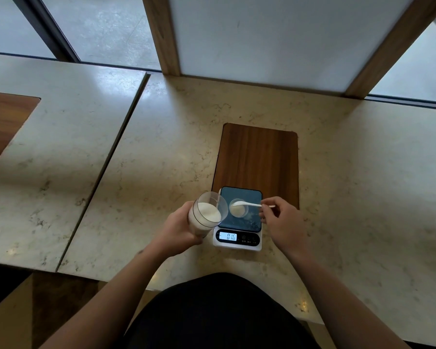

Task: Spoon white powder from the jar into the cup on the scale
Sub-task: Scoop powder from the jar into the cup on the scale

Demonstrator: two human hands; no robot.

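Note:
A clear jar half full of white powder is tilted toward the scale, gripped from below by my left hand. A small clear cup with some white powder stands on the dark platform of the scale. My right hand pinches the handle of a white spoon; its bowl sits over the cup's rim and carries powder. The scale's lit display shows digits.
The scale sits at the near end of a dark wooden inlay in a marble table. A seam divides this table from another on the left. A wood-framed panel rises at the far edge.

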